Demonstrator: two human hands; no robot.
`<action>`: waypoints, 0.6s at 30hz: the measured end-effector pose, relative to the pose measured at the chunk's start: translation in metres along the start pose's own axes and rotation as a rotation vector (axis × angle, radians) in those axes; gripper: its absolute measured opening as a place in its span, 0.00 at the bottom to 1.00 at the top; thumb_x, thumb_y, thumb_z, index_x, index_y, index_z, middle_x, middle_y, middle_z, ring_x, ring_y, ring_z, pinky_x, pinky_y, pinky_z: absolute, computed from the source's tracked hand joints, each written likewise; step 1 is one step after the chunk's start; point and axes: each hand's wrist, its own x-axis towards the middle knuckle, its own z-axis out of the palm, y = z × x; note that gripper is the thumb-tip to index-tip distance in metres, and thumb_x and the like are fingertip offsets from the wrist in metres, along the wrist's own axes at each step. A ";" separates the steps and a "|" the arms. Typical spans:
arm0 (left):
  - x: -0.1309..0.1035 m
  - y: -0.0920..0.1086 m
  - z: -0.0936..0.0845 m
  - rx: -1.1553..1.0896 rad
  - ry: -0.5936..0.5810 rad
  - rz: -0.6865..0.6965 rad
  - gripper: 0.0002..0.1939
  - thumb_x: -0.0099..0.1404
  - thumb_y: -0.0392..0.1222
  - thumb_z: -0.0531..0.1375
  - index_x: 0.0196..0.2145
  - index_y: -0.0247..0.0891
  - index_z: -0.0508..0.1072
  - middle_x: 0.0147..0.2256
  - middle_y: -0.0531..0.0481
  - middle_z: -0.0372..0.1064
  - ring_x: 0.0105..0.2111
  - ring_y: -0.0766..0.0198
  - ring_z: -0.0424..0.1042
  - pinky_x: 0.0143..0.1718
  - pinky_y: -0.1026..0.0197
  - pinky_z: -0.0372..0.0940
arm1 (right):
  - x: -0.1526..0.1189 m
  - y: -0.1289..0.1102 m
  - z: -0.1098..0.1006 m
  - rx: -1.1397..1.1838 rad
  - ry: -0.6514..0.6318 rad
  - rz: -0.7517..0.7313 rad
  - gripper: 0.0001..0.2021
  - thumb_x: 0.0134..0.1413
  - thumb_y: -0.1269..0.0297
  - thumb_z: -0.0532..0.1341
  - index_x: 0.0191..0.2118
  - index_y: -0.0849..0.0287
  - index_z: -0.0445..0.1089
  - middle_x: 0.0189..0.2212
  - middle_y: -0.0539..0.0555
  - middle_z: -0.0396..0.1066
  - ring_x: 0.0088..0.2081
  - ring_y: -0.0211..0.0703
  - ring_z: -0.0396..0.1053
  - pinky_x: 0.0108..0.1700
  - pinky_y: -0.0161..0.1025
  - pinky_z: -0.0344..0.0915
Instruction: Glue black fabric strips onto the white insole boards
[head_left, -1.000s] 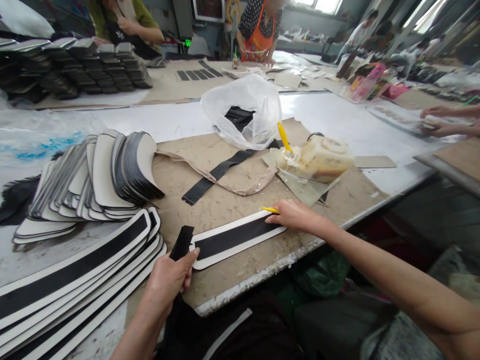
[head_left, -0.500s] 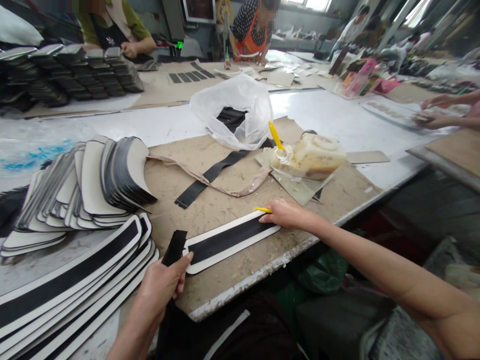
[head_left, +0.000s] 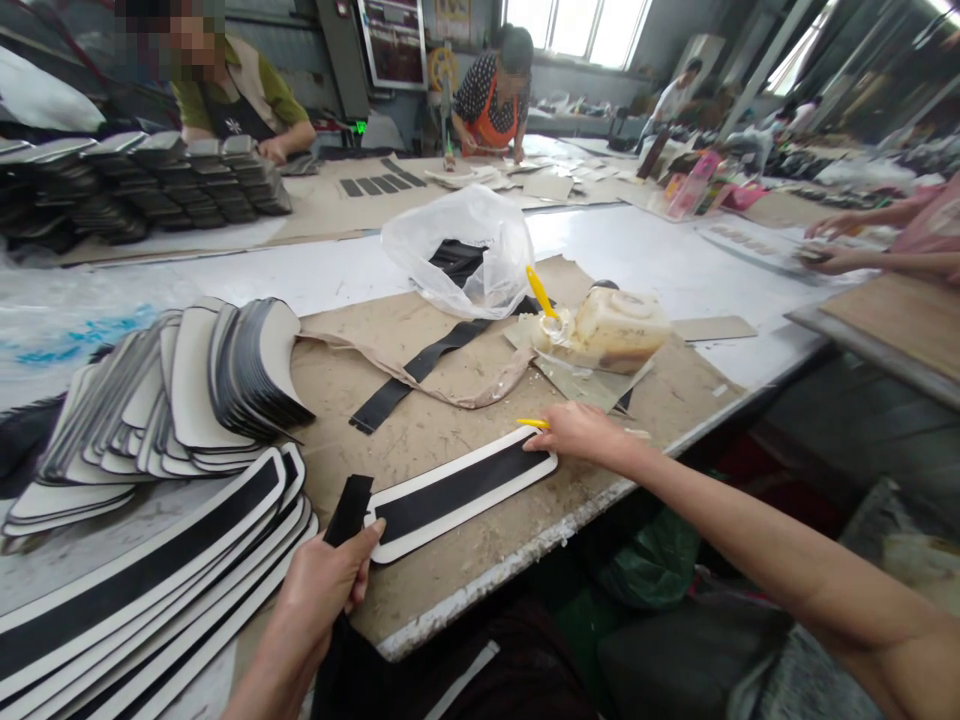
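A long white panel [head_left: 465, 511] with rounded corners lies slantwise on brown board, a black strip [head_left: 454, 488] along its middle. My left hand [head_left: 326, 575] is closed on its near-left end, thumb on top. A loose length of black tape [head_left: 350, 508] rises beside those fingers and hangs below; how it is gripped is partly hidden. At the panel's far-right end, my right hand [head_left: 581, 435] is closed around a slim yellow tool [head_left: 532, 423], with fingertips touching the panel. Only the tool's pointed tip shows. To the left, similar panels [head_left: 150, 565] are stacked.
Curved white pieces [head_left: 191, 390] are piled at left. Beyond my hands lie a black strip [head_left: 412, 375], a plastic bag [head_left: 510, 240] and a glue container [head_left: 626, 325] with a yellow brush [head_left: 541, 292]. The table edge [head_left: 517, 565] runs close by; co-workers stand around.
The view has tilted up slightly, so the scene sits lower in the picture. Both hands keep their places on the panel; little else differs.
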 end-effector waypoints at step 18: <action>-0.021 -0.011 -0.018 -0.320 -0.026 0.135 0.22 0.49 0.54 0.64 0.13 0.37 0.62 0.09 0.57 0.54 0.12 0.72 0.52 0.16 0.67 0.48 | -0.041 0.002 0.014 0.904 -0.050 -0.054 0.25 0.45 0.40 0.59 0.19 0.58 0.55 0.11 0.43 0.53 0.14 0.29 0.48 0.17 0.30 0.43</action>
